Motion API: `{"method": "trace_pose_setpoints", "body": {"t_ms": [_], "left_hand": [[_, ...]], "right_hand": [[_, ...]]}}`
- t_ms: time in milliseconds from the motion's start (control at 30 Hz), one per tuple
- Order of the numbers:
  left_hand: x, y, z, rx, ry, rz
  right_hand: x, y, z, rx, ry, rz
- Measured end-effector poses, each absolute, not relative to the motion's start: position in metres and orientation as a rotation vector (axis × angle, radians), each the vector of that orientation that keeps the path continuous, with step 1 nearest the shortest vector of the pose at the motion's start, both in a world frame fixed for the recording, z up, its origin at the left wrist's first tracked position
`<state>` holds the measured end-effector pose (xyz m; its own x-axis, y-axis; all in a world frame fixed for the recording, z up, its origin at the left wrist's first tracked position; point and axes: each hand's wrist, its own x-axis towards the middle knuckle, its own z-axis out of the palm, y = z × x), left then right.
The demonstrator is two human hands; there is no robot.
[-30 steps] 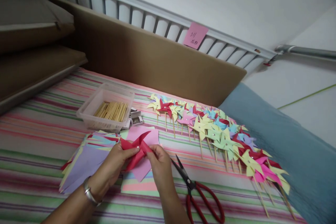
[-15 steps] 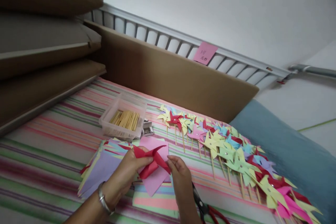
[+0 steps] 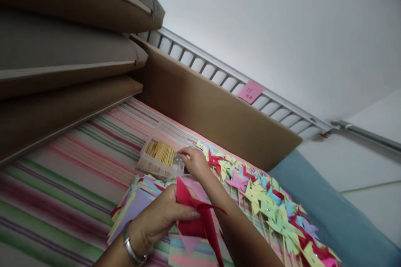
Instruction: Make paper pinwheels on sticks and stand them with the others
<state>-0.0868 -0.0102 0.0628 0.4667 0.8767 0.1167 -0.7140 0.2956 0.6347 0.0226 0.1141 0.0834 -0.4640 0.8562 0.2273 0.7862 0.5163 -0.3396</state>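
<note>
Left hand (image 3: 171,208), bottom centre of the frame: forearm slants up from the lower edge, a silver bracelet (image 3: 128,244) at the wrist. Thumb lies flat across the red folded paper (image 3: 191,228), fingers mostly hidden beneath; grip closed, pinching it. The paper sits bottom centre, one point upward, another flap curling right.

Right hand (image 3: 196,162), mid-frame: arm reaches diagonally up and left from the lower right, beyond the red paper. Fingers bent, tips bunched at the right end of a clear plastic box (image 3: 156,169) of wooden sticks (image 3: 161,152). Grip nearly closed; cannot tell whether it has anything.

Paper stack (image 3: 138,206) left of the left hand; pinwheels (image 3: 253,195) fill lower right.
</note>
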Motion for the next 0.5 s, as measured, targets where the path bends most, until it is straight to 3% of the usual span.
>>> {"method": "trace_pose_setpoints", "body": {"t_ms": [233,500], "left_hand": [[-0.1,-0.009,0.069,0.63,0.179,1.117],[-0.095,-0.005,0.064,0.54,0.137,1.162]], "right_hand": [[-0.029,0.167,0.045,-1.382,-2.728,0.254],[-0.038,0.175,0.021,-1.374,-2.618,0.454]]}}
